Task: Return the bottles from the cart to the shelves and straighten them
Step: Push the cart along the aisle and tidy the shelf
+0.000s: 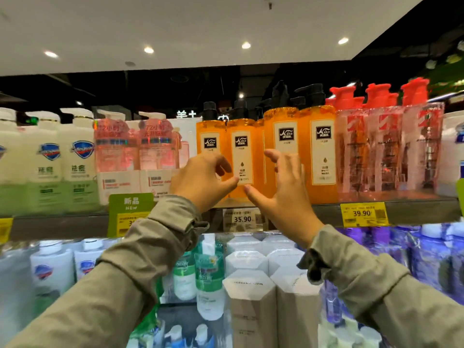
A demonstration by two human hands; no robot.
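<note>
Several orange pump bottles with black caps stand upright in a row on the top shelf [414, 208]. My two hands are raised on either side of the second orange bottle [242, 146], which sits a little behind its neighbours. My left hand [203, 179] is at its lower left with loosely curled fingers, the thumb tip at the label's bottom edge. My right hand [283, 194] has spread fingers in front of the third orange bottle [285, 133], thumb pointing toward the second bottle's base. Neither hand grips anything. The cart is out of view.
On the same shelf stand white-and-green bottles [50, 159] at the left, pink bottles [118, 146], and clear red-capped bottles [384, 146] at the right. Price tags [362, 214] hang on the shelf edge. The shelf below holds white boxes [251, 290], green pouches [209, 272] and purple bottles [426, 259].
</note>
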